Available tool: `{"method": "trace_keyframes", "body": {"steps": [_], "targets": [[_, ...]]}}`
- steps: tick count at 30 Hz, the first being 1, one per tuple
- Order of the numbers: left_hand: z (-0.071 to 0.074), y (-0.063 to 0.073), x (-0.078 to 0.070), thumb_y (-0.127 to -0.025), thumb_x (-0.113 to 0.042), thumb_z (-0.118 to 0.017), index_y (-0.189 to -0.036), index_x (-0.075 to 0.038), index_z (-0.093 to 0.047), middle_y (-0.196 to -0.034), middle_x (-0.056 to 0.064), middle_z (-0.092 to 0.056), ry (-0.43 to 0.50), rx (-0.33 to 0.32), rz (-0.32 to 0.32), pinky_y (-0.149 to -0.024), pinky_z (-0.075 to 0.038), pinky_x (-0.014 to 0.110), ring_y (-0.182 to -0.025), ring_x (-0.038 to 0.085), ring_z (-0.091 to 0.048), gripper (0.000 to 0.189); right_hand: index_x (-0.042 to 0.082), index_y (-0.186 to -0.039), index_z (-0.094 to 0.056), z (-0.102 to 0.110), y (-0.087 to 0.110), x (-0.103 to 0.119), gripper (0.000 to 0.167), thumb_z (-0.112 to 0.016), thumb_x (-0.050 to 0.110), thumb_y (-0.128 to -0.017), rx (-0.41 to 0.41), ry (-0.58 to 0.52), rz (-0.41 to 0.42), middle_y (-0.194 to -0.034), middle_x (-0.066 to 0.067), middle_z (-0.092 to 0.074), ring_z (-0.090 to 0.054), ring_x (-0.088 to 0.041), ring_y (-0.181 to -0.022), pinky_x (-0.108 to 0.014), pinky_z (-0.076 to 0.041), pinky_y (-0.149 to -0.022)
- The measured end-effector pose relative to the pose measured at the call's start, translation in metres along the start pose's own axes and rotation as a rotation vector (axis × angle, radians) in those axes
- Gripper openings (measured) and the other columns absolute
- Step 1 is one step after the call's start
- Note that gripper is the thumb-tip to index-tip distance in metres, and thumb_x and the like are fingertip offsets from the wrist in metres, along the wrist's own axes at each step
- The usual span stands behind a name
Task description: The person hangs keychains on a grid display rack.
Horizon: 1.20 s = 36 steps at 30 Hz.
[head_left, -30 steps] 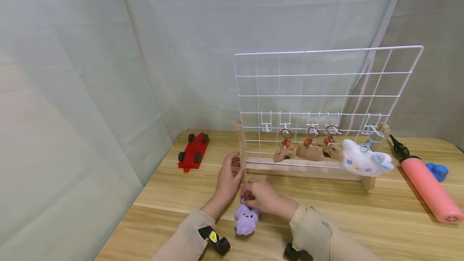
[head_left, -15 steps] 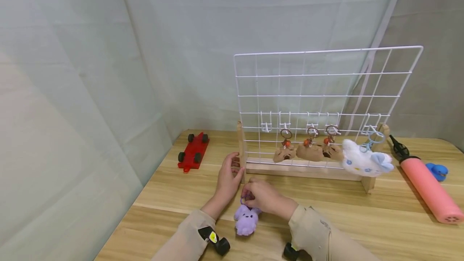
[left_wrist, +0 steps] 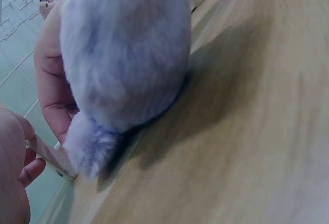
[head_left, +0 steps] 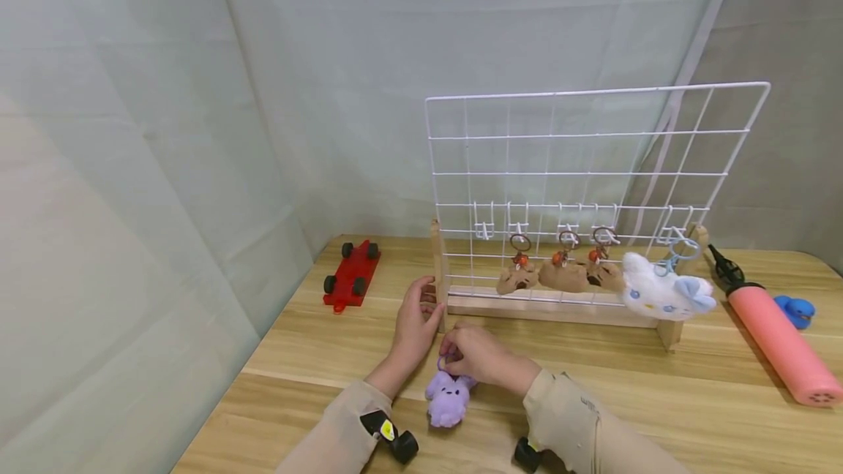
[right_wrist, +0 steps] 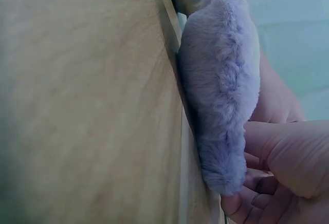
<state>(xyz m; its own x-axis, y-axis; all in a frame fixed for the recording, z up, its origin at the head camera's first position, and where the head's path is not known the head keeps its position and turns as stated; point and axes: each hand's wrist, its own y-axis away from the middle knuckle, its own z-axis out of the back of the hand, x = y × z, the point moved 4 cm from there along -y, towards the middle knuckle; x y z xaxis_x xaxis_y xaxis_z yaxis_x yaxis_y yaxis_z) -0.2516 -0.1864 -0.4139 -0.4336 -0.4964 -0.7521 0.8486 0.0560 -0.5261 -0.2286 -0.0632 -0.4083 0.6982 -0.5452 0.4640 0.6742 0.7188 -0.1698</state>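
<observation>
A purple plush keychain (head_left: 448, 402) lies on the wooden table in front of the rack's left end. My right hand (head_left: 484, 355) pinches its purple ring (head_left: 441, 363) between thumb and fingers. Seen close up in the left wrist view, the plush body (left_wrist: 128, 49) covers part of the right hand. My left hand (head_left: 416, 324) holds the left wooden upright (head_left: 437, 276) of the white wire grid rack (head_left: 553, 94), thumb in front and fingers on its outer side. In the right wrist view, the fluffy plush (right_wrist: 221, 75) rests along the tabletop beside my right fingers.
Brown plush keychains (head_left: 517, 280) and a white plush keychain (head_left: 665, 291) hang from the rack's hooks; the leftmost hook (head_left: 484, 230) bears nothing. A red toy car chassis (head_left: 353, 274) lies at left. A pink hand pump (head_left: 784, 342) and a blue toy duck (head_left: 795, 311) are at right.
My right hand has shifted very slightly at the ring, showing a bit more of it. The left hand and the plush stay where they were.
</observation>
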Motion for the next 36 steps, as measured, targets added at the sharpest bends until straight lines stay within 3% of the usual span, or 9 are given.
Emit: {"method": "trace_keyframes", "body": {"steps": [9,19,26,36], "targets": [[-0.001,0.0,0.0,-0.084,0.007,-0.063,-0.126,0.003,-0.047,-0.107,0.021,-0.06,-0.006,0.006,0.0,-0.075,-0.057,0.032,-0.092,0.03,-0.063,0.045,0.008,-0.086,-0.065,0.0,-0.002,-0.003,0.016,-0.077,0.011,-0.076,0.01,-0.045,-0.029,-0.082,0.0,-0.06,-0.055,-0.008,-0.071,-0.019,-0.046,-0.064],[-0.001,0.0,0.002,-0.084,0.007,-0.063,-0.126,0.003,-0.047,-0.108,0.022,-0.06,0.0,0.007,0.007,-0.076,-0.057,0.034,-0.093,0.031,-0.063,0.045,0.01,-0.086,-0.059,0.003,0.001,-0.002,0.019,-0.076,0.009,-0.078,-0.008,-0.1,-0.002,-0.081,0.001,-0.06,-0.052,-0.005,-0.071,-0.017,-0.044,-0.063],[-0.001,0.0,0.002,-0.084,0.008,-0.063,-0.126,0.004,-0.047,-0.108,0.023,-0.06,0.01,0.011,0.009,-0.076,-0.057,0.036,-0.092,0.031,-0.063,0.045,0.009,-0.085,-0.06,0.006,0.005,-0.003,0.016,-0.074,0.003,-0.079,-0.001,-0.168,0.004,-0.077,0.0,-0.062,-0.052,-0.002,-0.068,-0.015,-0.045,-0.061],[-0.001,0.0,0.003,-0.084,0.008,-0.064,-0.126,0.003,-0.047,-0.107,0.021,-0.06,0.006,0.004,0.002,-0.074,-0.057,0.03,-0.091,0.03,-0.063,0.046,0.009,-0.085,-0.064,0.014,0.011,-0.005,0.012,-0.072,0.002,-0.08,-0.002,-0.198,0.002,-0.075,0.001,-0.066,-0.055,-0.001,-0.068,-0.015,-0.047,-0.062]]}}
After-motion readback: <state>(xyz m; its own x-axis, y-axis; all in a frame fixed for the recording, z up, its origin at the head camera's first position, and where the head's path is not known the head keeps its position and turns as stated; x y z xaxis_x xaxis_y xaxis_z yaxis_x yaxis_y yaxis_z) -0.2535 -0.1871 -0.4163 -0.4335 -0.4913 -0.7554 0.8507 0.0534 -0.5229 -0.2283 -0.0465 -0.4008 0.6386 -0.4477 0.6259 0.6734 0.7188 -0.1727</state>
